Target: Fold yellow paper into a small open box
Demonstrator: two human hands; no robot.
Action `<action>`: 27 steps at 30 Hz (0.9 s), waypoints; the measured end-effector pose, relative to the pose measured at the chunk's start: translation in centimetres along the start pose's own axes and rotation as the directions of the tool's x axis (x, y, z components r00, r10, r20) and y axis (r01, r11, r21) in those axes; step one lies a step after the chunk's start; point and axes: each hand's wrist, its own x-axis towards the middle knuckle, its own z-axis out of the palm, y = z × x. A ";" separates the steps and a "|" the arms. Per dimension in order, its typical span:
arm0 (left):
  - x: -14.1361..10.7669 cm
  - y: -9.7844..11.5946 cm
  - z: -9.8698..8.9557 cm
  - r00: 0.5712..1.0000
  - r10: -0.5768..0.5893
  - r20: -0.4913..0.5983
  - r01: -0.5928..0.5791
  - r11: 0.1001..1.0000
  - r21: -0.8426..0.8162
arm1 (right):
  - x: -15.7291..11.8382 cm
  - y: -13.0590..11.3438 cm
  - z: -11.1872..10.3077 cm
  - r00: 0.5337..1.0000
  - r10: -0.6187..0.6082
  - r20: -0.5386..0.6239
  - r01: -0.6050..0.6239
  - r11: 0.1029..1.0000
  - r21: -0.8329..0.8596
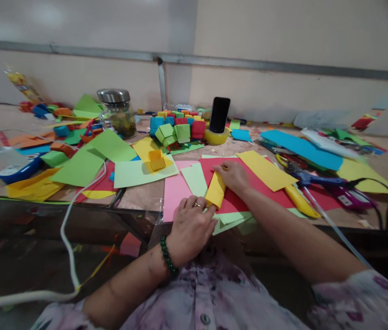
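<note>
A folded strip of yellow paper (216, 190) lies at a slant between my two hands, over red paper (242, 201) and pale green sheets (194, 179). My left hand (192, 224), with a ring and a green bead bracelet, has its curled fingers pressed on the strip's near end. At the far end, my right hand (233, 176) pinches the strip's edge between thumb and fingers. Pink paper (175, 192) shows beside my left hand. To the right of my right hand is a flat yellow sheet (265, 170).
A small yellow paper box (156, 160) sits left on light green paper. Behind stand several coloured paper cubes (182, 133), a phone (219, 114) on a tape roll (216, 136) and a glass jar (120, 119). Pliers (303, 174) and a yellow cutter (302, 201) lie right. A white cable (68, 229) crosses the table edge.
</note>
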 end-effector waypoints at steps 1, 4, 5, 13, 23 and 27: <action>0.0 0.1 0.1 1.000 0.004 -0.003 -0.004 1.000 0.002 | 0.0 0.0 0.0 1.000 0.001 -0.002 -0.001 1.000 -0.002; 0.0 0.2 0.3 1.000 0.021 -0.003 -0.021 1.000 0.016 | 0.1 -0.1 0.1 1.000 0.002 -0.007 -0.002 1.000 -0.007; 0.0 0.2 0.3 1.000 0.023 -0.004 -0.023 1.000 0.020 | 0.1 -0.1 0.1 1.000 0.002 -0.007 -0.002 1.000 -0.007; -0.1 0.5 0.6 0.999 0.018 -0.029 -0.018 0.999 0.034 | -0.1 -0.3 0.0 1.000 0.012 -0.003 -0.012 1.000 -0.004; 0.7 -0.7 0.2 0.958 0.285 -0.025 -0.277 0.947 0.164 | -0.1 -0.2 0.0 1.000 0.029 0.004 -0.029 0.999 -0.015; 1.6 -1.7 -1.3 0.921 0.364 0.137 -0.378 0.922 0.087 | 0.0 0.0 0.2 1.000 0.025 -0.008 -0.025 1.000 -0.016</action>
